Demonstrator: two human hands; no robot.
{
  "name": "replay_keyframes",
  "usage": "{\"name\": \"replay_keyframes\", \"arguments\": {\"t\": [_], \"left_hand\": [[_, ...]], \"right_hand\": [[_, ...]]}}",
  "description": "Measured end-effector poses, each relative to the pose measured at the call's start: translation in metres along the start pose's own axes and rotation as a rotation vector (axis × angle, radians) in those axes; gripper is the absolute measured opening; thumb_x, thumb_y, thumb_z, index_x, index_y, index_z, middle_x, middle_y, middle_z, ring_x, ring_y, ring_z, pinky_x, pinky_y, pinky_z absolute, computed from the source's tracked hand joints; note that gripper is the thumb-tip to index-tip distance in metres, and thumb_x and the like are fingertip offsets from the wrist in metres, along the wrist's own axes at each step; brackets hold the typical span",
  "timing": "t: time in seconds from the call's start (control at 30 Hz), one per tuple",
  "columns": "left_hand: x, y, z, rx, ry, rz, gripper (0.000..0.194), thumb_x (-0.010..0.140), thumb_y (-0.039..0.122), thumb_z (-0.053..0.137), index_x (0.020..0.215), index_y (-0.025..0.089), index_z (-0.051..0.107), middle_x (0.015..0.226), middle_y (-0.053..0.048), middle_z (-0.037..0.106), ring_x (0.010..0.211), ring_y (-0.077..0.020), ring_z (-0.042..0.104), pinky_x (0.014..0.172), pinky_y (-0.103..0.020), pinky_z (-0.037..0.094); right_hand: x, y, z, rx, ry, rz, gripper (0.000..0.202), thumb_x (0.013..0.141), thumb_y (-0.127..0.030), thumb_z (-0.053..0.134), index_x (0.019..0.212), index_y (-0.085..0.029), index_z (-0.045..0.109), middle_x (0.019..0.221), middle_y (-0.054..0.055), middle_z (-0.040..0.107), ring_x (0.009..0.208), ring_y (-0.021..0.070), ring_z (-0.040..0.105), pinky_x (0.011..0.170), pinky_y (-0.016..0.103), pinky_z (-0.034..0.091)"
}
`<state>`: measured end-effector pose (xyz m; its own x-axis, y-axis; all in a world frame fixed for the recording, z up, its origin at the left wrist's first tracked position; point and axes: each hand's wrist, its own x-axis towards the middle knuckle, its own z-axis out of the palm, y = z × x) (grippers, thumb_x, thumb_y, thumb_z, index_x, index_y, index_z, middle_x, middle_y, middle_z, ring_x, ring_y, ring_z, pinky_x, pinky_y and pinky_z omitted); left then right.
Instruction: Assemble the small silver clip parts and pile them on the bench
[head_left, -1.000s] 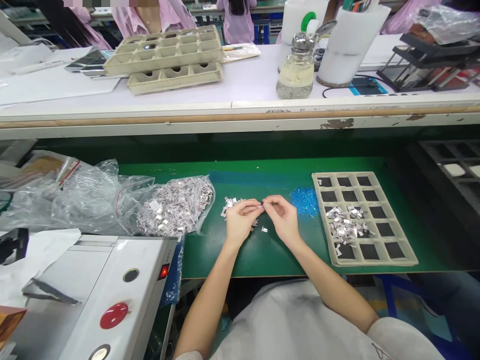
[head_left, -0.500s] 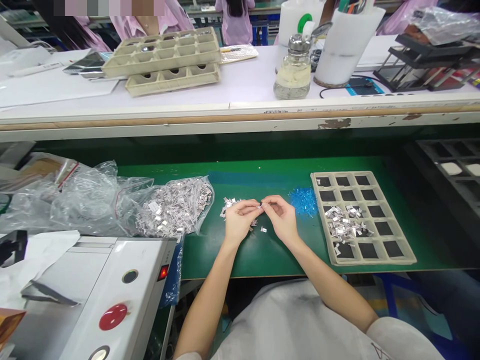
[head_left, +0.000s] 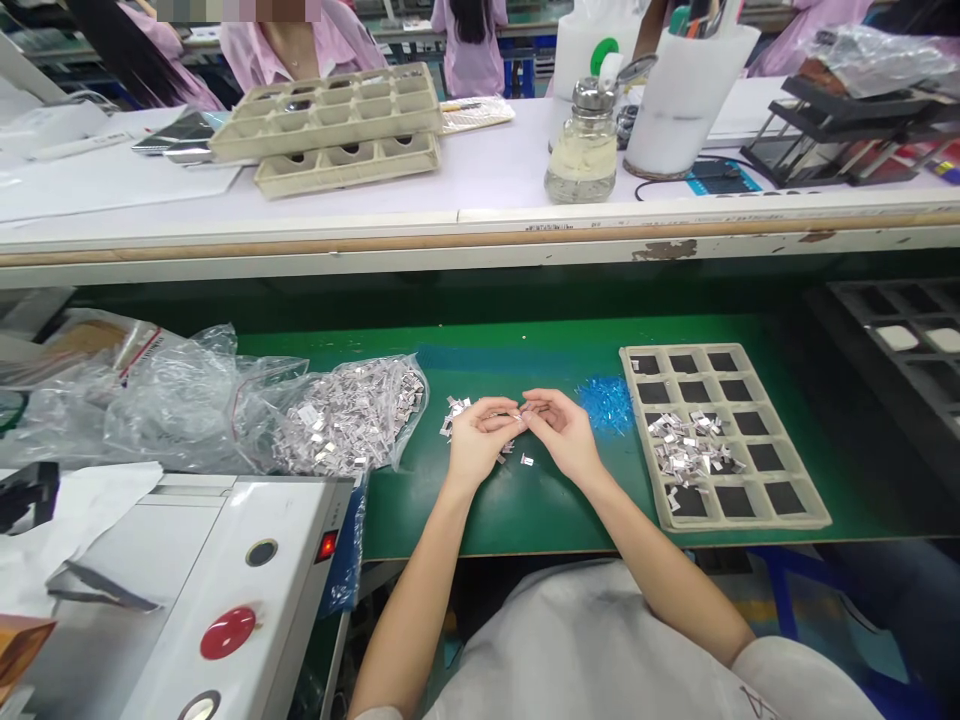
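My left hand and my right hand meet fingertip to fingertip above the green bench top. Both pinch at a tiny whitish piece, mostly covered by the fingers; it resembles the small silvery-white parts nearby. A loose pile of such parts lies partly behind my left hand, and a single part rests just below the hands. Right of my right hand is a heap of small blue film pieces. Beyond it, a beige compartment tray holds many silvery parts.
A clear plastic bag full of similar parts lies to the left. In front of it stands a white machine with a red button. A raised shelf crosses the back, carrying stacked trays, a glass bottle and a pen cup.
My hands stay together in nearly the same place, with slight finger movement. A dark spot seen between the fingertips earlier no longer shows. The view has shifted slightly.
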<state>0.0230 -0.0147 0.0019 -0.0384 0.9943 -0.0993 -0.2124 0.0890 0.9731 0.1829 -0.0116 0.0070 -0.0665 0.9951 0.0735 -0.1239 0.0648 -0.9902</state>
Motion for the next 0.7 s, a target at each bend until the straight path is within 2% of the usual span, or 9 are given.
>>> {"name": "replay_keyframes", "arguments": {"t": [0.1, 0.2, 0.27, 0.4, 0.47, 0.6, 0.7], "left_hand": [[-0.001, -0.001, -0.001, 0.041, -0.042, 0.007, 0.05, 0.067, 0.03, 0.097, 0.109, 0.019, 0.074, 0.092, -0.005, 0.079, 0.078, -0.0187, 0.079, 0.076, -0.03, 0.066], [-0.002, -0.001, -0.003, 0.124, -0.1, 0.036, 0.047, 0.074, 0.03, 0.093, 0.116, 0.021, 0.072, 0.096, -0.006, 0.078, 0.084, -0.02, 0.08, 0.079, -0.031, 0.066], [-0.002, 0.0, -0.007, 0.222, -0.12, 0.124, 0.041, 0.079, 0.029, 0.089, 0.116, 0.022, 0.073, 0.101, -0.007, 0.078, 0.088, -0.0212, 0.08, 0.083, -0.034, 0.066], [-0.001, 0.006, -0.017, 0.599, -0.077, 0.453, 0.025, 0.091, 0.027, 0.077, 0.116, 0.025, 0.075, 0.112, -0.009, 0.077, 0.103, -0.0269, 0.074, 0.096, -0.044, 0.06], [0.0, 0.007, -0.021, 0.734, -0.083, 0.567, 0.022, 0.095, 0.025, 0.071, 0.116, 0.026, 0.075, 0.116, -0.01, 0.077, 0.112, -0.0294, 0.07, 0.102, -0.048, 0.056], [0.004, 0.001, -0.024, 0.88, -0.05, 0.637, 0.024, 0.101, 0.02, 0.058, 0.118, 0.024, 0.075, 0.118, -0.01, 0.075, 0.116, -0.03, 0.066, 0.106, -0.049, 0.052], [0.006, -0.007, -0.024, 0.984, -0.038, 0.639, 0.025, 0.102, 0.02, 0.056, 0.119, 0.023, 0.075, 0.121, -0.012, 0.074, 0.118, -0.0319, 0.063, 0.107, -0.051, 0.05]], "right_hand": [[0.001, -0.004, -0.007, -0.097, -0.088, -0.003, 0.026, 0.09, -0.035, 0.078, 0.113, -0.023, 0.074, 0.1, 0.004, 0.074, 0.093, 0.0198, 0.069, 0.088, 0.036, 0.057], [-0.001, -0.007, -0.011, -0.231, -0.115, -0.057, 0.021, 0.096, -0.03, 0.068, 0.115, -0.023, 0.07, 0.1, 0.003, 0.072, 0.089, 0.0183, 0.066, 0.086, 0.035, 0.055], [-0.004, -0.007, -0.012, -0.315, -0.115, -0.088, 0.019, 0.097, -0.026, 0.062, 0.115, -0.023, 0.067, 0.099, 0.002, 0.07, 0.086, 0.0174, 0.063, 0.082, 0.033, 0.052], [-0.011, -0.008, -0.014, -0.472, -0.125, -0.066, 0.016, 0.092, -0.021, 0.065, 0.107, -0.025, 0.064, 0.089, -0.001, 0.069, 0.076, 0.0167, 0.058, 0.073, 0.031, 0.047], [-0.014, -0.009, -0.016, -0.543, -0.154, -0.038, 0.016, 0.088, -0.017, 0.067, 0.103, -0.025, 0.064, 0.084, -0.002, 0.069, 0.073, 0.0163, 0.057, 0.07, 0.03, 0.045], [-0.018, -0.009, -0.019, -0.689, -0.301, -0.034, 0.021, 0.086, -0.008, 0.063, 0.099, -0.025, 0.064, 0.083, -0.002, 0.07, 0.077, 0.0176, 0.06, 0.071, 0.03, 0.044], [-0.019, -0.006, -0.017, -0.78, -0.333, -0.082, 0.024, 0.089, -0.004, 0.06, 0.1, -0.024, 0.065, 0.086, 0.0, 0.071, 0.089, 0.021, 0.061, 0.076, 0.032, 0.046]]}}
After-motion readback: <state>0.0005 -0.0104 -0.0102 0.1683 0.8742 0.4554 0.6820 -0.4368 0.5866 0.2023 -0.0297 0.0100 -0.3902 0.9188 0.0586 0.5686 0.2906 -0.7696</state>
